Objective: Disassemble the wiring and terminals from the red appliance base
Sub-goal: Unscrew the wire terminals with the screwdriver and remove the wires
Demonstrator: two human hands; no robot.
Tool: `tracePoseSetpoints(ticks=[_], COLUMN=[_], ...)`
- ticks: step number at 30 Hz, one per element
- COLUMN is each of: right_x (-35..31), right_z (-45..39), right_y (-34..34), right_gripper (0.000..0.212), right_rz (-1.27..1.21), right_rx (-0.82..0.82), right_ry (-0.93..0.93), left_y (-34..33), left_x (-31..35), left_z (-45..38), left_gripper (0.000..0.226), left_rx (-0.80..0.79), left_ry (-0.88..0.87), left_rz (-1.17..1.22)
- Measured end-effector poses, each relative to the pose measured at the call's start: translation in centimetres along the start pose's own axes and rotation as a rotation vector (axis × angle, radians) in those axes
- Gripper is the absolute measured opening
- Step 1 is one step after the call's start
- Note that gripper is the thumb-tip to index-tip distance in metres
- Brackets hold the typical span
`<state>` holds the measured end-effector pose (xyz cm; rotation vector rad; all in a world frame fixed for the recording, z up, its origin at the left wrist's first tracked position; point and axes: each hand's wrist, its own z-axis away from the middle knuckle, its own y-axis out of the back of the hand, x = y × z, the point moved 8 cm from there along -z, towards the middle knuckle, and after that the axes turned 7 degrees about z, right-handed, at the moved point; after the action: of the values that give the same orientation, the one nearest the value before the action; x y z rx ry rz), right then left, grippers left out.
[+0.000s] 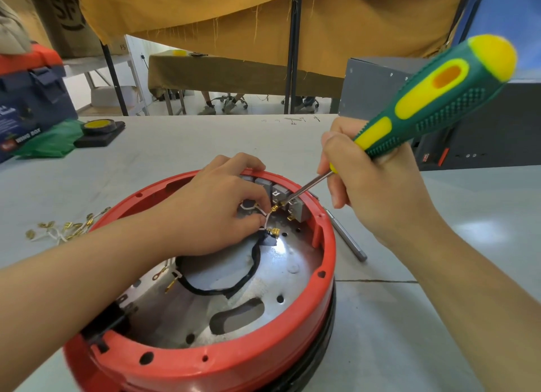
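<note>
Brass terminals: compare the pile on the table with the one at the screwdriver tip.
The loose terminals lie free on the table left of the red base, touched by neither hand. The terminal at the screwdriver tip sits inside the base at a grey block; the left hand pinches its white wire and the right hand holds the screwdriver. Both are brass-coloured, on white wire.

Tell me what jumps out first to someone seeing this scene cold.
The round red appliance base fills the near middle of the grey table, open side up with a black cable looping inside. Above it on the right, the right hand holds a big green-and-yellow screwdriver, tip at a brass terminal by the far rim, where the left hand pinches a white wire.
</note>
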<state>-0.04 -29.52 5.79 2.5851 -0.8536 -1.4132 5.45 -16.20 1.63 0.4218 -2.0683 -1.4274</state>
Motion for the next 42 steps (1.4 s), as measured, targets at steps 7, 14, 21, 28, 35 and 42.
tracePoseSetpoints(ticks=[7,14,21,28,35,42], right_x=[0.5,0.8,-1.0,-2.0,-2.2,-3.4], right_z=[-0.2,-0.4,0.0,-0.1,-0.1,0.2], right_y=[0.2,0.2,0.1,-0.7,-0.5,-0.8], right_gripper=[0.034,0.032,0.038,0.035,0.036,0.039], right_rz=[-0.035,-0.067,0.039,0.102,0.113,0.197], right_rx=[0.064,0.082,0.054,-0.053,0.005,0.110], right_ry=[-0.008,-0.037,0.080,0.128,0.126,0.210], left_y=[0.0,0.0,0.1,0.1,0.0,0.0], left_x=[0.1,0.0,0.1,0.2,0.2,0.3], left_z=[0.0,0.0,0.0,0.0,0.0,0.0], left_gripper=[0.017,0.015,0.014,0.012,0.018,0.017], left_rx=[-0.006,0.001,0.006,0.018,0.001,0.012], left_ry=[0.002,-0.005,-0.012,-0.019,-0.013,-0.022], left_rz=[-0.003,-0.006,0.009,0.002,-0.008,-0.017])
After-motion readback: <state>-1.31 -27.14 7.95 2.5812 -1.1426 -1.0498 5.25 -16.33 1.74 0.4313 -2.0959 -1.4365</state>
